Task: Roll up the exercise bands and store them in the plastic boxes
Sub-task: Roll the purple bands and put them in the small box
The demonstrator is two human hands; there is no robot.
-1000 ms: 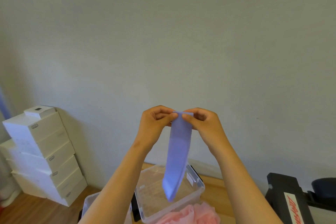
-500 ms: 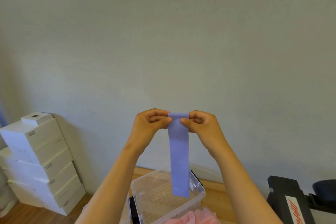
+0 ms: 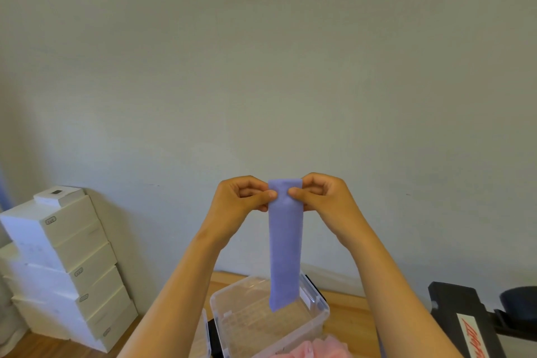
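A purple exercise band (image 3: 285, 244) hangs straight down, flat, in front of the wall. My left hand (image 3: 242, 199) pinches its top left corner, and my right hand (image 3: 321, 197) pinches the top right corner. The band's lower end dangles over a clear plastic box (image 3: 311, 325) that stands open on the wooden floor. A pink band (image 3: 312, 350) lies bunched at the bottom edge, in front of that box. Part of a second clear box (image 3: 203, 337) shows to the left, behind my left forearm.
A stack of white cardboard boxes (image 3: 58, 264) stands against the wall at the left. A black machine with red lettering (image 3: 470, 325) sits at the lower right. The grey wall fills the background.
The band has turned from twisted and angled to flat and hanging straight. Both hands have shifted slightly right and keep their pinch on its top edge.
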